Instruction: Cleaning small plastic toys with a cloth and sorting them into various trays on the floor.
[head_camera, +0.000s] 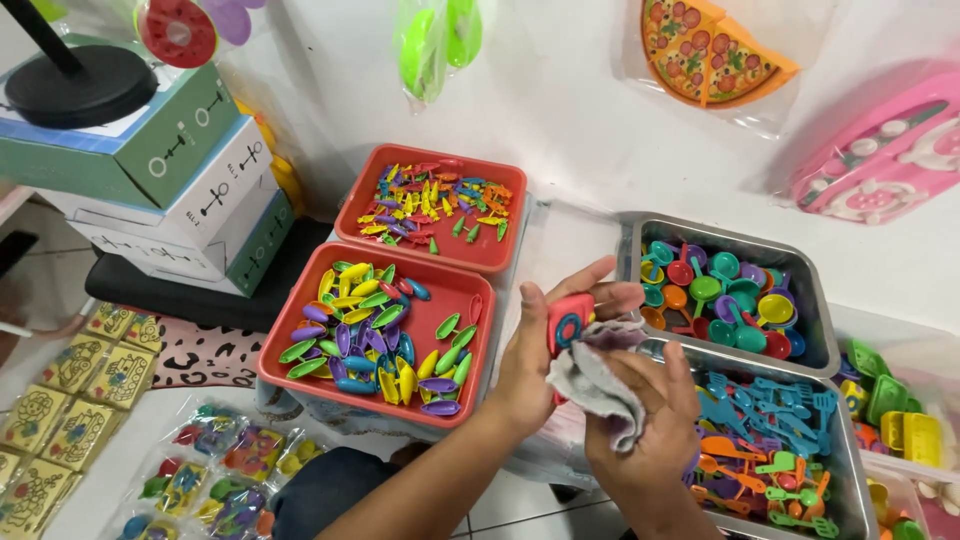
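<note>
Your left hand (535, 350) is gripping a small red toy piece (568, 322) with a blue ring, just above the desk between the trays. Your right hand (650, 420) is closing around a grey cloth (600, 385), pressing it against the toy beside the red tray (470, 300) of coloured plastic pieces.

A pink-red toy (568, 325) with a blue ring meets a grey cloth (600, 385). Two red trays (470, 345) brim with yellow, green, purple and blue pieces; steel bins (815, 330) hold teal, orange and red. Leopard-print fabric (205, 352) lies nearby.

Left hand (535, 345) holds red toy (568, 322); right hand (645, 420) grips grey cloth (600, 385).
</note>
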